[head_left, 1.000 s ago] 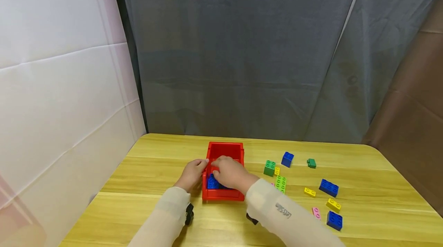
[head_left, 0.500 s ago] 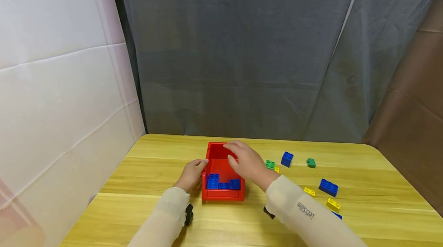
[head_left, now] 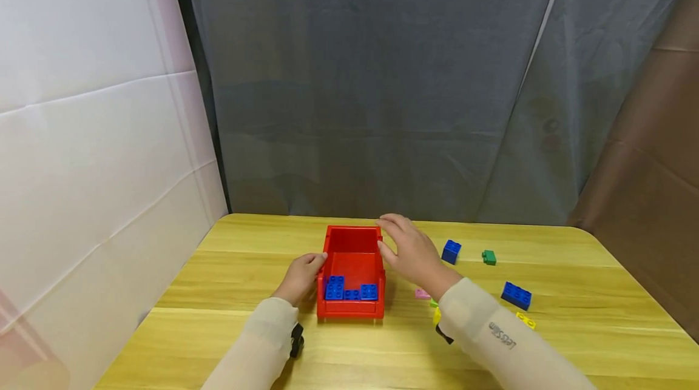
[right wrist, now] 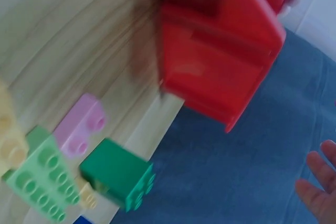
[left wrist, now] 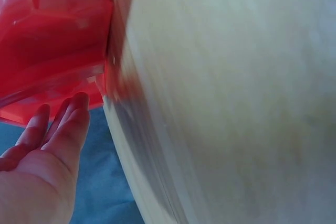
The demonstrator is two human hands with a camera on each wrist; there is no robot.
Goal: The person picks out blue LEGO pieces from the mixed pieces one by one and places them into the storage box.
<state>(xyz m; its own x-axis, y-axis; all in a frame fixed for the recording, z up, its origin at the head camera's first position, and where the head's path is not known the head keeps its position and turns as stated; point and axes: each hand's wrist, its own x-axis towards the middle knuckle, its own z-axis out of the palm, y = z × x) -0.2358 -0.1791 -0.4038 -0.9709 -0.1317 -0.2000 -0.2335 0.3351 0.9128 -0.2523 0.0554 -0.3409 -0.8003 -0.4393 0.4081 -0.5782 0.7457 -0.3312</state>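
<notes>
Someone's right sleeve point(head_left: 499, 335) passes above loose bricks point(right wrist: 116, 171); a low swing could well scatter them. The left hand point(head_left: 300, 278) has nearly straight fingers against the left side of the red bin point(head_left: 351, 310), where a push might skew it across the wooden surface point(head_left: 218, 317). The right hand point(head_left: 413, 255), fingers loosely spread and holding nothing, is just beside the bin's right rim; half a second ago it was over the bin. Blue bricks point(head_left: 335, 288) remain inside, at the near end.

"What sort of place are you in?"
"A screened-off booth, I'd say: grey cloth point(head_left: 349, 87) beyond my wood-grained table point(head_left: 246, 241), white cloth point(head_left: 104, 93) on my left, brown cloth point(head_left: 658, 165) on my right."
</notes>
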